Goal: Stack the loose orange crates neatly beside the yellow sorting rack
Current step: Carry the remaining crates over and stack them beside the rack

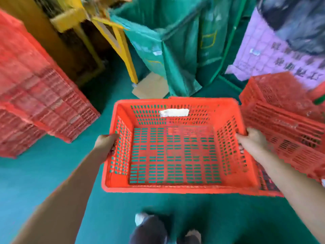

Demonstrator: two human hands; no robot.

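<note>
An empty orange crate (175, 155) with slotted walls and a white label on its far wall hangs above the green floor in the middle of the view. My left hand (107, 143) grips its left rim. On the opposite side, my right hand (251, 141) grips the right rim. A tall stack of orange crates (38, 95) stands at the left, beside the yellow sorting rack (123, 46). More orange crates (284, 124) sit at the right, close behind my right hand.
Green sacks (175, 50) hang on frames behind the held crate, with a flat piece of cardboard (151, 87) on the floor below them. A pink sack (274, 55) stands at the back right. My feet (163, 228) are on the green floor (44, 173).
</note>
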